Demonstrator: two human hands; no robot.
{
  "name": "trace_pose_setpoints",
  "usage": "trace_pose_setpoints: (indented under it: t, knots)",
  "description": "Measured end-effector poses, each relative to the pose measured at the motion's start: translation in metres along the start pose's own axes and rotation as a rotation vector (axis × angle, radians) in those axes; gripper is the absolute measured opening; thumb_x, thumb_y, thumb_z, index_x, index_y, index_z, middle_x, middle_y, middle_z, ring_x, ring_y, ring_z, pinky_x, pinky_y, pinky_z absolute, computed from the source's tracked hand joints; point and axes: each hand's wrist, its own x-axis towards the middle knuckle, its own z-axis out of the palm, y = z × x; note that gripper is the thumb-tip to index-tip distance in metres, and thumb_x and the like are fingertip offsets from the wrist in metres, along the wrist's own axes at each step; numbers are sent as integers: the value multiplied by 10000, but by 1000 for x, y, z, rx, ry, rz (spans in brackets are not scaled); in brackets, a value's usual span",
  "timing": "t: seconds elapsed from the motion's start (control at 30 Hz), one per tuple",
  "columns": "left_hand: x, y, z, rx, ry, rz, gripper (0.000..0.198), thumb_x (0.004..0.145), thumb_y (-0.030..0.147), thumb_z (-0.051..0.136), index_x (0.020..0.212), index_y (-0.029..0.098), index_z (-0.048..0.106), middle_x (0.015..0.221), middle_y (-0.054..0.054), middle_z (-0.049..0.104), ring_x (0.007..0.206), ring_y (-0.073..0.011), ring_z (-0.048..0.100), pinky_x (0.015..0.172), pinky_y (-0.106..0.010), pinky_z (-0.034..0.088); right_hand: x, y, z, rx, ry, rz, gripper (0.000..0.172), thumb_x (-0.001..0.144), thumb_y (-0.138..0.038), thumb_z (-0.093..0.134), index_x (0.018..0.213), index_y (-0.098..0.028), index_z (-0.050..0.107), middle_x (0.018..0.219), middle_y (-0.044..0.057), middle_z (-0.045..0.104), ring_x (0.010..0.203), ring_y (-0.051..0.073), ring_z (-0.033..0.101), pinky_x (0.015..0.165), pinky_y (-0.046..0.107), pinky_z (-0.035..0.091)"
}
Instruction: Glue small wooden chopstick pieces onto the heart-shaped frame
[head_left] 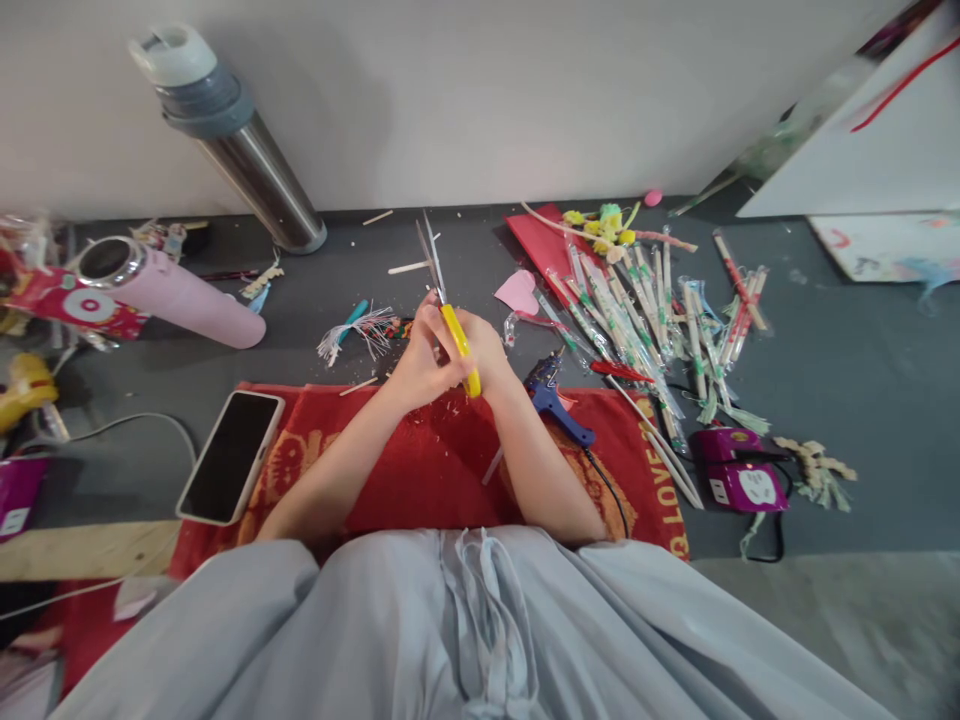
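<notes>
Above the red towel, my two hands are close together around a pair of scissors (463, 348) with a yellow handle. The blades point away from me and stand slightly apart. My left hand (421, 365) is closed, its thumb and fingers reaching to the handle. Directly behind the handle is my right hand (486, 345), with its fingers curled and mostly hidden; what they hold, if anything, I cannot make out. Small pale scraps lie below the hands. A thin pale stick (407, 268) lies near the blades, and a white-stringed tassel (364, 332) is left of my left hand.
A blue glue gun (553, 402) rests on the red towel (442, 480), right of my right arm. Several wrapped sticks (630, 310) and a pink paper heart (519, 292) lie beyond. Leftward are a phone (231, 458), a pink tumbler (187, 300) and a steel flask (262, 180).
</notes>
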Motion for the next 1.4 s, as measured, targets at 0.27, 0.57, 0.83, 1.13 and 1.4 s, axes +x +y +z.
trace_pose_setpoints:
  t: [0.27,0.57,0.83,1.13,1.4]
  knots:
    - [17,31,-60,456,422,196,483,901,597,562,1257,272,586,1143,-87,661,1003,-210,649,882,-377,549,-6,-4,-3,-163,85,-12,587,919,-714,428,1019,-155,579,1016,170,720,939,289,691,815,371,471]
    - [12,53,-69,825,359,270,209,896,397,606,794,281,747,810,-22,753,776,-217,680,742,-380,535,-9,-2,0,-221,43,-112,583,934,-692,422,1040,-133,549,1005,176,700,952,280,671,835,366,461]
    - [10,60,-76,785,298,265,183,882,340,617,783,272,755,773,-14,749,751,-204,691,701,-353,541,-11,-3,-1,-205,26,-171,574,928,-711,406,1014,-156,522,972,150,683,922,262,645,828,367,444]
    - [9,66,-77,712,247,222,222,887,340,600,733,254,734,797,-21,751,797,-201,707,725,-340,558,-13,-4,-2,-202,-3,-204,561,923,-735,374,947,-187,490,932,128,665,889,252,631,799,358,440]
    - [9,66,-78,755,250,249,195,888,352,600,793,260,744,737,-13,728,733,-190,685,685,-328,526,-15,-13,-7,-187,-44,-115,553,933,-711,392,943,-177,535,957,140,701,876,252,654,751,329,415]
